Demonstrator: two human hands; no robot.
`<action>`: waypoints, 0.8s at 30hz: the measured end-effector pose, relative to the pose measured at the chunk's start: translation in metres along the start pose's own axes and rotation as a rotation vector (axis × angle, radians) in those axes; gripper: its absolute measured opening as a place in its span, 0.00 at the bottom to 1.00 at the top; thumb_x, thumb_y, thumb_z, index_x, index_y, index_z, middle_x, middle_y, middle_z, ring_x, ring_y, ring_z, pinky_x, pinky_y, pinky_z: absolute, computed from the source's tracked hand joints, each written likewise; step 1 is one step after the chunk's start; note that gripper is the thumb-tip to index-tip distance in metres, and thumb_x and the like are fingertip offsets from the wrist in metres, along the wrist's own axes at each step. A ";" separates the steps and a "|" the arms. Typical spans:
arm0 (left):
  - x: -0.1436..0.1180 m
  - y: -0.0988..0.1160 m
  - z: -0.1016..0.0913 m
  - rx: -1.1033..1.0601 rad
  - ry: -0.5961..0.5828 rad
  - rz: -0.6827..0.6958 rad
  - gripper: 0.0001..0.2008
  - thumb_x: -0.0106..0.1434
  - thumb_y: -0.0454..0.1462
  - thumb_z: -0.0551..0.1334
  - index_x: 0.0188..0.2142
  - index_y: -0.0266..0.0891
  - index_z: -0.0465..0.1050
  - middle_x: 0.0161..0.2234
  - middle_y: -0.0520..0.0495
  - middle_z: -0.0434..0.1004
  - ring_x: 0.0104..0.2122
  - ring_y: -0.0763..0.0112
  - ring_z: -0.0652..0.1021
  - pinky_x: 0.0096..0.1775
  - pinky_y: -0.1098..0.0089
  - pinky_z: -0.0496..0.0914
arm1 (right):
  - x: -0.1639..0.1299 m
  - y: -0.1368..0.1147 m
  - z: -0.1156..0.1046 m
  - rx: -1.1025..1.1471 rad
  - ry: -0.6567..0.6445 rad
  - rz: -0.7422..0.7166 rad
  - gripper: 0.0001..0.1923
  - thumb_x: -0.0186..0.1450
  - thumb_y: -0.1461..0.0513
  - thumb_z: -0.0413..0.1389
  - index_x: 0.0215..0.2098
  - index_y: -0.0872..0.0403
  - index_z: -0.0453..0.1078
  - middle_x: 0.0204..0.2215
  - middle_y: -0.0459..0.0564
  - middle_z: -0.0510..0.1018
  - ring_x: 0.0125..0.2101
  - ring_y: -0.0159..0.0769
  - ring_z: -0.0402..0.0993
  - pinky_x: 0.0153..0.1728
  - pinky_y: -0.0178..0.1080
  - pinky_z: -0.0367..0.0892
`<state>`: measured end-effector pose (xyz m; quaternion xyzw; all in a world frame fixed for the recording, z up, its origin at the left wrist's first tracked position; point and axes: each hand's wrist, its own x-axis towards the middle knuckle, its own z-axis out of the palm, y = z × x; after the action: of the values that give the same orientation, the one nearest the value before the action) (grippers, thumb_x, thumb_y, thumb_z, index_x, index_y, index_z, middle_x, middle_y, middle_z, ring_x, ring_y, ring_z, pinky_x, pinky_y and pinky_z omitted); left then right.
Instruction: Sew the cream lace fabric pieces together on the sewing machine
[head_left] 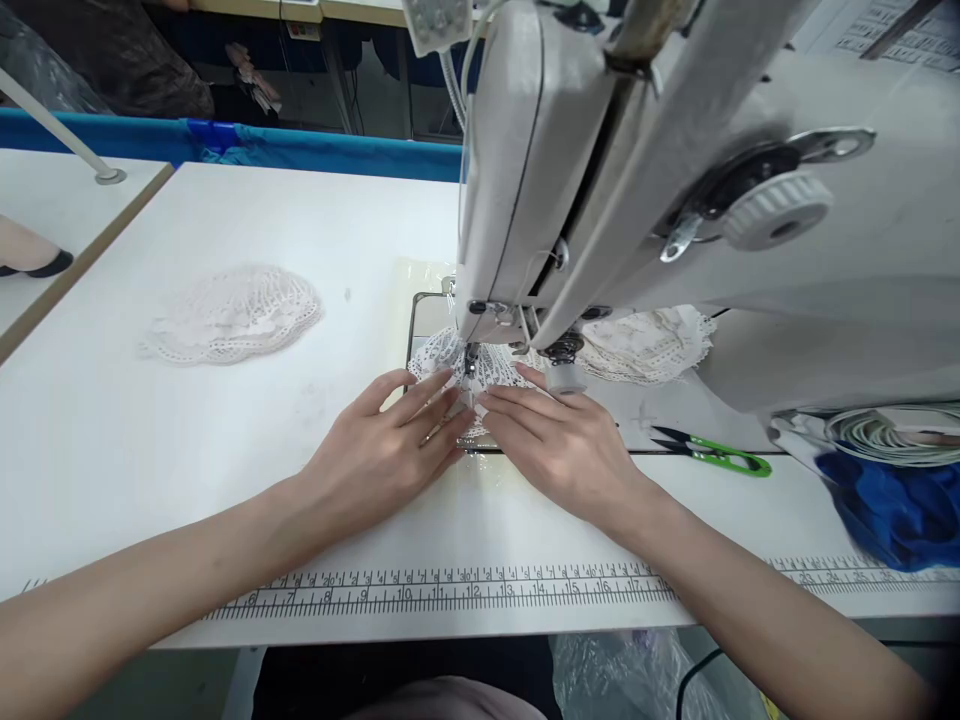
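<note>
A small white lace piece lies under the presser foot of a grey sewing machine. My left hand lies flat on the table with its fingertips pressing the lace's near left edge. My right hand lies flat beside it, fingers pressing the lace's near right edge. The two hands almost touch at the fingertips, just in front of the needle. Neither hand grips anything.
A stack of white lace pieces lies at the left on the white table. More lace sits behind the machine head. Green-handled thread snips lie at the right, near blue cloth. A ruler strip runs along the front edge.
</note>
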<state>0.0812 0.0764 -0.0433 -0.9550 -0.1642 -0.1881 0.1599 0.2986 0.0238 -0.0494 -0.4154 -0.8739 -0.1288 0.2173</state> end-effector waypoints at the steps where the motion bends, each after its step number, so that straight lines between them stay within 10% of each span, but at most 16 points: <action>1: 0.000 0.000 0.000 0.005 -0.003 -0.001 0.12 0.70 0.36 0.57 0.51 0.38 0.72 0.48 0.44 0.79 0.54 0.59 0.75 0.49 0.59 0.69 | 0.000 0.000 0.000 -0.009 0.000 -0.002 0.13 0.69 0.73 0.51 0.38 0.56 0.76 0.45 0.50 0.80 0.44 0.37 0.77 0.50 0.43 0.72; 24: 0.005 -0.015 0.016 -0.040 0.016 -0.094 0.14 0.71 0.41 0.56 0.51 0.39 0.73 0.50 0.45 0.78 0.55 0.60 0.73 0.51 0.56 0.64 | 0.006 0.012 0.013 -0.062 -0.039 0.125 0.18 0.66 0.75 0.50 0.48 0.56 0.75 0.41 0.52 0.81 0.43 0.39 0.77 0.52 0.43 0.71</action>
<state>0.0847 0.0965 -0.0519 -0.9477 -0.2039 -0.2065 0.1329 0.3007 0.0407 -0.0575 -0.4780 -0.8459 -0.1340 0.1949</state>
